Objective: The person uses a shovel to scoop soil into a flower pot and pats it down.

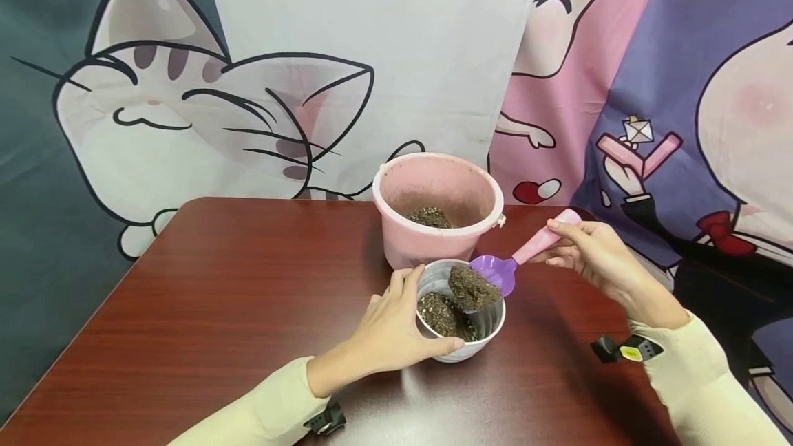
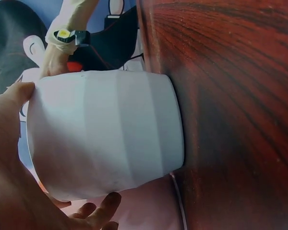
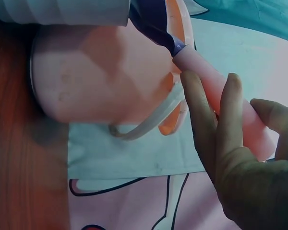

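Observation:
My left hand [image 1: 387, 325] grips a white ribbed flowerpot [image 1: 461, 353] by its rim, thumb at the front and fingers at the far left side. Dark soil [image 1: 442, 315] lies inside it. In the left wrist view the flowerpot [image 2: 110, 134] stands on the table with the thumb at its rim. My right hand [image 1: 591, 253] holds a small trowel by its pink handle [image 1: 539, 243], the handle between thumb and fingers. The trowel's purple scoop [image 1: 500, 270] is tilted over the pot's opening, heaped with soil [image 1: 472, 288].
Right behind the flowerpot stands a pink bucket [image 1: 427, 243] with soil [image 1: 430, 217] in it and a white handle [image 3: 151, 117] hanging at its side. The dark red table [image 1: 248, 294] ends at a cloth backdrop [image 1: 403, 40] printed with cartoon figures.

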### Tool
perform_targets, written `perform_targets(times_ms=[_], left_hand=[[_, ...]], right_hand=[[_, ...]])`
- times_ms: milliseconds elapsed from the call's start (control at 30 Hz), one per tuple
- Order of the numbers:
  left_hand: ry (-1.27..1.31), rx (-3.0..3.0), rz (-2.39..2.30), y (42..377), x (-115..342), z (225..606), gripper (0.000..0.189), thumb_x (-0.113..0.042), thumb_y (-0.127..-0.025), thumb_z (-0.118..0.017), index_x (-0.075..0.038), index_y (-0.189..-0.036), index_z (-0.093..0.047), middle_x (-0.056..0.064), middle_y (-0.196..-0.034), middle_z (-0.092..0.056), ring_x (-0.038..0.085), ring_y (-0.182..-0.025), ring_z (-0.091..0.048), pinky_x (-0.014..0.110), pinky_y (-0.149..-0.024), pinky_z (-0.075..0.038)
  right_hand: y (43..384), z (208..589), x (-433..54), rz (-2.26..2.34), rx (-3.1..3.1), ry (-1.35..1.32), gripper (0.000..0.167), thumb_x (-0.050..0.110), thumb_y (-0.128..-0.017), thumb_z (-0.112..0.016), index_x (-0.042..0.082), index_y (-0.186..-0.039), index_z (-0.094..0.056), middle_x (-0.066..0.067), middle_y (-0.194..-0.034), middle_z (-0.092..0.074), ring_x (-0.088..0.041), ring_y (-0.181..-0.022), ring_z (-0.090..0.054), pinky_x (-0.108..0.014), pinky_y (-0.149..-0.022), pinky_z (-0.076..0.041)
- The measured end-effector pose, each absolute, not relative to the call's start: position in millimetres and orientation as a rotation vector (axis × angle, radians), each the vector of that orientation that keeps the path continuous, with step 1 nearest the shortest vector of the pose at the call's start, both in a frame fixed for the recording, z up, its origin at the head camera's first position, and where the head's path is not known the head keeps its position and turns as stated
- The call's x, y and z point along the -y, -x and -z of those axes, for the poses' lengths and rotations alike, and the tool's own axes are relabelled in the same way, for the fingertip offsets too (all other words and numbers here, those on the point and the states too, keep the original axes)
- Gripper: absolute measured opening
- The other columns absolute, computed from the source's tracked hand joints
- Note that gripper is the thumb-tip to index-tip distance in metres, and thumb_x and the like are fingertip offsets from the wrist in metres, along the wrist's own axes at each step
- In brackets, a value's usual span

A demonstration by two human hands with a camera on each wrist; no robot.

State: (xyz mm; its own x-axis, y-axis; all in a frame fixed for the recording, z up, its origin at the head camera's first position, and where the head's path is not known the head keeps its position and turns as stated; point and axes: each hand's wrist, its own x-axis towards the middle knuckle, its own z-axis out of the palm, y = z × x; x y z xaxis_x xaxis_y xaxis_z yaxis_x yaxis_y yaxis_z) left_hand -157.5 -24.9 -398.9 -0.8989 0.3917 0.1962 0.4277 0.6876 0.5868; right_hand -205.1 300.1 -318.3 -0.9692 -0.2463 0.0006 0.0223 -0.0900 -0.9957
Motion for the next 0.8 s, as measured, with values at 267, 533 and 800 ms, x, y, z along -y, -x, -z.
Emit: perform_targets(times_ms=[267, 533, 800], left_hand=[[0.688, 2.841, 1.009, 157, 24, 399, 0.119, -0.077, -0.065, -0.071, -0.012, -0.155, -0.027, 0.005, -0.142, -0.04, 0.028, -0.117, -0.055, 0.045, -0.09, -0.041], [0.689, 2.843, 1.012, 157, 25, 399, 0.119, -0.077, -0.066, -0.071, -0.013, -0.155, -0.026, 0.005, -0.142, -0.039, 0.029, -0.117, -0.055, 0.045, -0.09, -0.041], [0.695, 2.843, 1.006, 157, 25, 399, 0.12, -0.08, -0.065, -0.07, -0.014, -0.155, -0.026, 0.005, -0.142, -0.039, 0.027, -0.118, -0.054, 0.044, -0.089, -0.04]], right_hand=[[208, 311, -299, 2.135, -2.076, 0.249, 0.024, 0.009, -0.102, -0.055, 0.001, -0.089, -0.073, -0.015, -0.087, -0.075, -0.023, -0.081, -0.074, -0.029, -0.07, -0.057], [209, 302, -290, 2.178, -2.158, 0.298, 0.017, 0.008, -0.099, -0.06, 0.0, -0.089, -0.072, -0.014, -0.085, -0.075, -0.026, -0.077, -0.074, -0.034, -0.067, -0.058], [202, 291, -278, 1.894, -2.51, 0.956, 0.014, -0.007, -0.099, -0.051, -0.008, -0.1, -0.064, -0.017, -0.093, -0.074, -0.019, -0.094, -0.071, -0.036, -0.063, -0.058]])
